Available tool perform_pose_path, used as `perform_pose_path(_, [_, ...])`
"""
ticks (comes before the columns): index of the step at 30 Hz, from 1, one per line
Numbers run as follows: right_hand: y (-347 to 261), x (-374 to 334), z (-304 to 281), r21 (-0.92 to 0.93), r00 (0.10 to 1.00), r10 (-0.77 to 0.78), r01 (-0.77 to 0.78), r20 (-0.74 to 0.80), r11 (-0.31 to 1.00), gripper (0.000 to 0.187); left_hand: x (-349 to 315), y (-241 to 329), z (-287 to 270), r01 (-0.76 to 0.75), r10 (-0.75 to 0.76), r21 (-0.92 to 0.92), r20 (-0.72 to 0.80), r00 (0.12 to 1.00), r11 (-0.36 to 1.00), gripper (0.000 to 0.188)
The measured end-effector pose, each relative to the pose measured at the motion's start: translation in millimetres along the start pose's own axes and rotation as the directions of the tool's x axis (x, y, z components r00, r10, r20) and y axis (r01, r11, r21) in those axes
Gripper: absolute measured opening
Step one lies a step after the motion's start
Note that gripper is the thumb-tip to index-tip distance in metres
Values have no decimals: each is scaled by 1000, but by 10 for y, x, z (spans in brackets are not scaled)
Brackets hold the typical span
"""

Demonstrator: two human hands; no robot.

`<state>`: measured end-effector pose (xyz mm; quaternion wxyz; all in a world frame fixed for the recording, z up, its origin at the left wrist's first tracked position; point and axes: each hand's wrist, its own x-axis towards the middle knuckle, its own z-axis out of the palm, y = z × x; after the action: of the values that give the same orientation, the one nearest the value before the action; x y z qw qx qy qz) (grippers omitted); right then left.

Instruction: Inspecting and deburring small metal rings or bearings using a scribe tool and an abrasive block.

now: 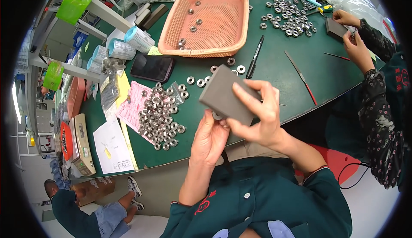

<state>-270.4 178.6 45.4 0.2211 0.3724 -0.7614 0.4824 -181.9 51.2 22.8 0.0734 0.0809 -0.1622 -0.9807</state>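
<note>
Above the table's near edge, my right hand (267, 120) grips a flat grey sanding block (227, 94), thumb below and fingers across its face. Under the block's lower edge, my left hand (209, 140) pinches a small metal ring (217, 115), mostly hidden by the block and fingers. The block appears to touch the ring. Several loose rings (200, 82) lie just beyond the block. To the left, a heap of shiny metal rings (161, 120) covers part of a pink sheet (128, 109).
An orange basket (204, 52) with a few rings stands at the back. Around my hands lie a phone (152, 67), a black pen (256, 57) and a red-handled file (301, 78). At right, a co-worker's hands (358, 51) hold another block near more rings (289, 17).
</note>
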Motion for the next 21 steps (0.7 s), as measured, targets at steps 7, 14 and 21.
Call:
perform_pose_path(7, [8, 39, -3, -19, 999, -28, 28, 25, 999, 63, 7, 37, 37, -7, 5, 77, 27, 1000, 997, 38])
perform_pose_path(14, [68, 76, -41, -51, 1000, 6, -5, 19, 999, 61, -35, 72, 101, -35, 23, 191, 64, 998, 981, 30])
perform_pose_path(21, [184, -11, -136, 49, 984, 177, -175, -35, 983, 63, 0, 127, 77, -9, 24, 277, -48, 999, 961, 27])
